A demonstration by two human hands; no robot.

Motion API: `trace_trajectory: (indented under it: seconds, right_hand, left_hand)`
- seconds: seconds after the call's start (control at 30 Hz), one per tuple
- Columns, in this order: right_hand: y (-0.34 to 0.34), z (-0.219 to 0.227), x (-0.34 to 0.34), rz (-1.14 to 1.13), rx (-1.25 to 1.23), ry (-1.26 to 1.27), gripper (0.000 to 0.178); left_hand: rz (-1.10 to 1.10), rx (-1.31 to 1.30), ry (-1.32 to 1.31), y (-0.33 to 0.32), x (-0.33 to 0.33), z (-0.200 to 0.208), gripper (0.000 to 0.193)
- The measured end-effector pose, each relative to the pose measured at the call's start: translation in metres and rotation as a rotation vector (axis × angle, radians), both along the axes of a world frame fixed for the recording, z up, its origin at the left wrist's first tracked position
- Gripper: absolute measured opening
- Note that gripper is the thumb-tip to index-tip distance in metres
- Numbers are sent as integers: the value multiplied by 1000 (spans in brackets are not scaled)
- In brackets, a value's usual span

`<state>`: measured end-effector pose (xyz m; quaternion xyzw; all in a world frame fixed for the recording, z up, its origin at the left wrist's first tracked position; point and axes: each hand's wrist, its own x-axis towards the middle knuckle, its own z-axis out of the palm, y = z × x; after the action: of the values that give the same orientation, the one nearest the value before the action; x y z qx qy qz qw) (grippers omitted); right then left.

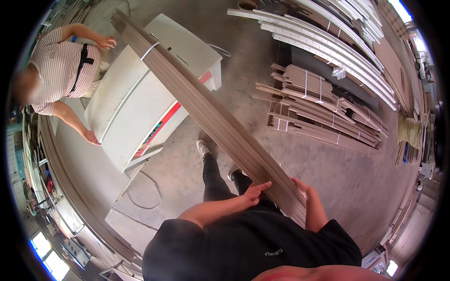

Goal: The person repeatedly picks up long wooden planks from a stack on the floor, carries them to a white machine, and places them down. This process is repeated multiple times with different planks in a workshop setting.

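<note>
A long bundle of brown-grey boards (206,112) slants from the upper left down to my body. A white strap (150,50) binds it near its far end. My left hand (254,194) presses against the bundle's left side, one finger stretched along the boards and the others curled in. On the opposite side, my right hand (303,188) grips the right edge near the close end, its fingers partly hidden by the boards. The bundle crosses above a white machine table (126,100) with a red stripe; whether it rests on it I cannot tell.
Behind the machine at the left stands a person in a striped shirt (61,61), one hand near the bundle's far end, the other at the table edge. Strapped brown boards (309,112) lie on the floor at right, with long white strips (328,44) beyond. A cable (157,189) loops at left.
</note>
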<state>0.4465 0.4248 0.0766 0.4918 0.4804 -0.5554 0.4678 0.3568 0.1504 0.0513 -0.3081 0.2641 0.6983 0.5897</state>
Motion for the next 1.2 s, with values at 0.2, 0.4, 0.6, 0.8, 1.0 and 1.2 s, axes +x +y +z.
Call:
trace_trajectory:
  seconds: [0.2, 0.4, 0.6, 0.8, 1.0, 1.2]
  right_hand:
    - [-55, -30, -80, 161, 41, 201, 70]
    - [-154, -6, -302, 58, 77, 486, 66]
    - [-213, 11, -371, 668, 599, 713, 130]
    - [-235, 21, -347, 786, 1001, 696, 141]
    - [-243, 0, -354, 865, 1158, 748, 139]
    - [-241, 1, -365, 922, 1113, 746, 136]
  left_hand:
    - [73, -25, 222, -62, -98, 9, 55]
    - [32, -364, 577, -121, -288, -39, 82]
    - [-810, -1104, 1171, -165, -447, -28, 116]
    - [-612, -1167, 1166, -173, -489, -30, 112]
    - [-619, -1179, 1129, -167, -526, -39, 110]
    - [-573, -743, 1270, -228, -475, -136, 87]
